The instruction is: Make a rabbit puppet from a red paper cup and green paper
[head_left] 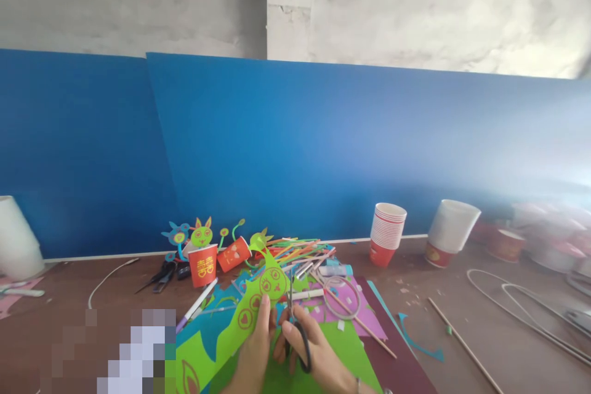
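Note:
My left hand (257,345) pinches a bright green paper (229,335) with a round face and hearts drawn on it in reddish lines. Its thumb lies on top, just below the face. In my right hand (318,345) is a pair of scissors (305,348) with black handles; the blades point up, beside the right edge of the drawn face. Whether the blades touch the paper is hard to tell. Under both hands lies a larger green sheet (344,345). A red paper cup (203,266) with cut-out animal figures stands behind, and another red cup (234,255) is tipped over.
Coloured sticks (295,249) and paper scraps are heaped behind my hands. Stacked paper cups (388,231) and a second cup stack (452,231) stand at the right. A wooden stick (464,345) and a cable (530,308) lie there too. Blue board (323,154) edges the table.

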Demonstrator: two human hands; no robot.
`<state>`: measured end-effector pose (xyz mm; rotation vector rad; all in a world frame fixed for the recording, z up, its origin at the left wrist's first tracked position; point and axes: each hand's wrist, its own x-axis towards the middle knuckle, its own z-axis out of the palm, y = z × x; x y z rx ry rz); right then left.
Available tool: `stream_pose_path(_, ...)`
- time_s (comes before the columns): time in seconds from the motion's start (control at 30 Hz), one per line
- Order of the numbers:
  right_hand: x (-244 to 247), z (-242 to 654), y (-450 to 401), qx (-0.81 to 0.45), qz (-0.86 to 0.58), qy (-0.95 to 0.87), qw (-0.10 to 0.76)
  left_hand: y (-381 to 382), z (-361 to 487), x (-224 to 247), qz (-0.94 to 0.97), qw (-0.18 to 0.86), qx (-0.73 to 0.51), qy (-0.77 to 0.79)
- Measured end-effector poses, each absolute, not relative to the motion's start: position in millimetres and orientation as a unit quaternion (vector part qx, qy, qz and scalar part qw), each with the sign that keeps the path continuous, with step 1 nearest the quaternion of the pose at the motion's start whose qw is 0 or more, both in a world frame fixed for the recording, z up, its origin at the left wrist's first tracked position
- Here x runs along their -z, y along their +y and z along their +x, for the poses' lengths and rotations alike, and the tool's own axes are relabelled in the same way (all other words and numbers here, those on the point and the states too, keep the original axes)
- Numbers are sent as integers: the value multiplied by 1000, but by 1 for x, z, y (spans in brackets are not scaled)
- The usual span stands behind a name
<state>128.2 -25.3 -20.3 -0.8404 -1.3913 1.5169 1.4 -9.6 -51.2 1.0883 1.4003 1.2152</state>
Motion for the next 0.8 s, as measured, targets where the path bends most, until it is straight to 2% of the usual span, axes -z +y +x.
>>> stream_pose_path(0.17,14,128,-29,-606,-341,-552,460,-12,-2,47,511,391,-506,574)
stream_pose_path(0.43,14,126,-31,-589,-357,-535,488,-17,6,40,522,344,-553,551)
stream_pose_path(0.57,18,126,-31,-589,-369,-525,491,-18,9,37,501,370,-556,550)
stream_pose_path(0.8,17,126,-32,-595,-362,-523,490,-23,12,28,470,486,-502,539)
